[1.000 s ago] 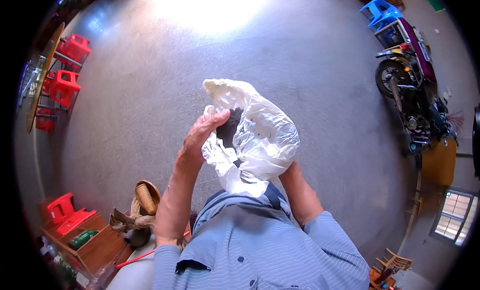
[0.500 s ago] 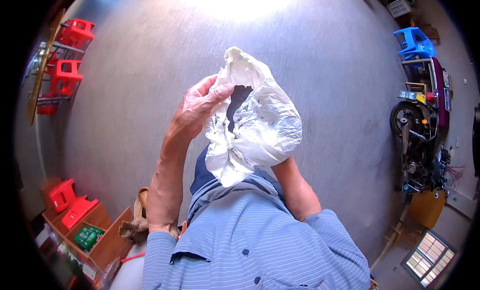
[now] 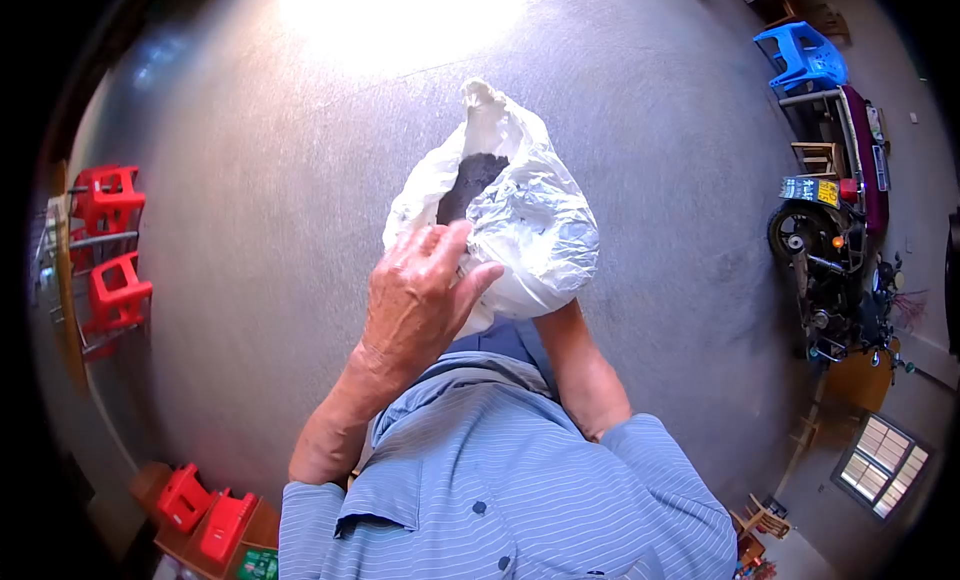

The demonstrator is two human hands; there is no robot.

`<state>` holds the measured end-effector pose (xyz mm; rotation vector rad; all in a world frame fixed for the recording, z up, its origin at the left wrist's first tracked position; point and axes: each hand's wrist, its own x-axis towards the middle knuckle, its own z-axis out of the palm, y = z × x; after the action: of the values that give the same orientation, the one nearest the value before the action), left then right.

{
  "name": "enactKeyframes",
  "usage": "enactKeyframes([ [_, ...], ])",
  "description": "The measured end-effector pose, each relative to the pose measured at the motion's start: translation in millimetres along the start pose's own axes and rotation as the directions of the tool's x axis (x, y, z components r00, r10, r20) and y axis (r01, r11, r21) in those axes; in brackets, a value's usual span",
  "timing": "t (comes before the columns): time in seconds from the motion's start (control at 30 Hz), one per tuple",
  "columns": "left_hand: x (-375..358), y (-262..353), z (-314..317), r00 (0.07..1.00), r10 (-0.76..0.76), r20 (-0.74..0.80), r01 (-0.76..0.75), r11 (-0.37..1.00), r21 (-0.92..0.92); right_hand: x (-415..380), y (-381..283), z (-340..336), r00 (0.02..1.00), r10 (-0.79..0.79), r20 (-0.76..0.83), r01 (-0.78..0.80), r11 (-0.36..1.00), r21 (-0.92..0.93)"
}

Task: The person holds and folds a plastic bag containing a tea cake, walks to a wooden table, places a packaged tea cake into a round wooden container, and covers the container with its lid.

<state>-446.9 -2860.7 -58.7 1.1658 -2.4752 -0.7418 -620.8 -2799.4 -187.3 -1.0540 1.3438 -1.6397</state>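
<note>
A crumpled white plastic bag is held up in front of my waist, its mouth facing me. Dark grey or black material shows inside the opening. My left hand is at the bag's near left rim, with bent fingers and the thumb on either side of a fold of the plastic. From below and on the right, my right hand supports the bag; only its wrist and forearm show, as the bag covers the fingers.
Red stools stand by a table on the left, with more red stools on a wooden shelf at lower left. A blue stool and a motorcycle are on the right. Grey floor lies below.
My left hand has moved from the upper left rim down to the near rim, with its back now turned up. The bag's mouth is wider, and more dark material shows.
</note>
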Motion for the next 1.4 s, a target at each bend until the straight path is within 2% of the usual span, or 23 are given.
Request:
enactKeyframes([
  [0.07, 42, -20, 4, 0.998, 0.012, -0.066, -0.005, 0.995, 0.104, 16, 9, 3, 1.000, -0.007, 0.008, 0.007, 1.000, 0.007],
  [0.1, -104, 42, 31, 0.989, 0.008, -0.145, 0.016, 0.985, 0.170, -94, -14, -7, 0.998, -0.044, 0.033, 0.044, 0.999, 0.004],
  [0.13, -116, 57, 38, 0.990, -0.056, -0.128, 0.073, 0.989, 0.130, -104, -14, -10, 0.997, -0.066, 0.050, 0.065, 0.998, 0.016],
  [0.23, -103, 60, 63, 0.975, -0.021, -0.219, 0.063, 0.980, 0.187, -89, 0, -19, 0.991, -0.097, 0.097, 0.093, 0.995, 0.044],
  [0.27, -99, 61, 75, 0.963, -0.028, -0.269, 0.070, 0.986, 0.149, -82, 6, -24, 0.988, -0.105, 0.117, 0.100, 0.994, 0.055],
  [0.3, -98, 67, 82, 0.965, -0.071, -0.252, 0.104, 0.987, 0.122, -75, 12, -28, 0.985, -0.111, 0.136, 0.103, 0.993, 0.066],
  [0.37, -69, 58, 92, 0.973, -0.143, -0.180, 0.153, 0.987, 0.046, -41, 31, -36, 0.980, -0.121, 0.160, 0.110, 0.991, 0.072],
  [0.47, -10, 59, 96, 0.967, -0.079, -0.240, 0.083, 0.997, 0.006, 12, 41, -43, 0.970, -0.157, 0.186, 0.156, 0.988, 0.019],
  [0.53, 18, 57, 89, 0.962, -0.037, -0.269, 0.042, 0.999, 0.014, 43, 46, -44, 0.944, -0.270, 0.189, 0.290, 0.953, -0.085],
  [0.57, 7, 38, 55, 0.962, -0.003, -0.274, 0.012, 0.999, 0.030, 56, 40, -26, 0.918, -0.333, 0.216, 0.376, 0.904, -0.203],
  [0.6, 33, 30, 51, 0.961, 0.027, -0.274, -0.014, 0.999, 0.049, 70, 34, -8, 0.887, -0.394, 0.242, 0.455, 0.834, -0.313],
  [0.7, 98, 1, 38, 0.975, 0.083, -0.208, -0.071, 0.996, 0.061, 144, 46, 15, 0.851, -0.449, 0.270, 0.523, 0.772, -0.362],
  [0.77, 142, -21, 36, 0.992, 0.074, -0.102, -0.069, 0.996, 0.052, 195, 62, 22, 0.877, -0.401, 0.264, 0.470, 0.830, -0.301],
  [0.8, 173, -36, 38, 0.980, 0.126, -0.155, -0.122, 0.992, 0.040, 223, 73, 24, 0.891, -0.375, 0.257, 0.440, 0.852, -0.283],
  [0.93, 283, -87, 31, 0.970, 0.201, -0.140, -0.198, 0.980, 0.034, 317, 93, 29, 0.935, -0.275, 0.225, 0.327, 0.913, -0.242],
  [1.13, 395, -126, -13, 0.979, 0.169, 0.110, -0.172, 0.985, 0.018, 427, 101, 41, 0.974, -0.189, 0.127, 0.214, 0.949, -0.230],
  [1.23, 445, -153, -33, 0.983, 0.164, 0.086, -0.163, 0.986, -0.011, 482, 111, 51, 0.981, -0.169, 0.094, 0.186, 0.958, -0.217],
  [1.27, 467, -166, -38, 0.982, 0.170, 0.076, -0.165, 0.984, -0.073, 509, 118, 53, 0.983, -0.161, 0.093, 0.177, 0.963, -0.204],
  [1.37, 524, -196, -48, 0.985, 0.146, -0.094, -0.161, 0.970, -0.181, 588, 138, 63, 0.982, -0.156, 0.102, 0.171, 0.972, -0.163],
  [1.4, 544, -203, -57, 0.991, 0.098, -0.089, -0.112, 0.978, -0.178, 613, 144, 67, 0.982, -0.157, 0.103, 0.171, 0.974, -0.147],
])
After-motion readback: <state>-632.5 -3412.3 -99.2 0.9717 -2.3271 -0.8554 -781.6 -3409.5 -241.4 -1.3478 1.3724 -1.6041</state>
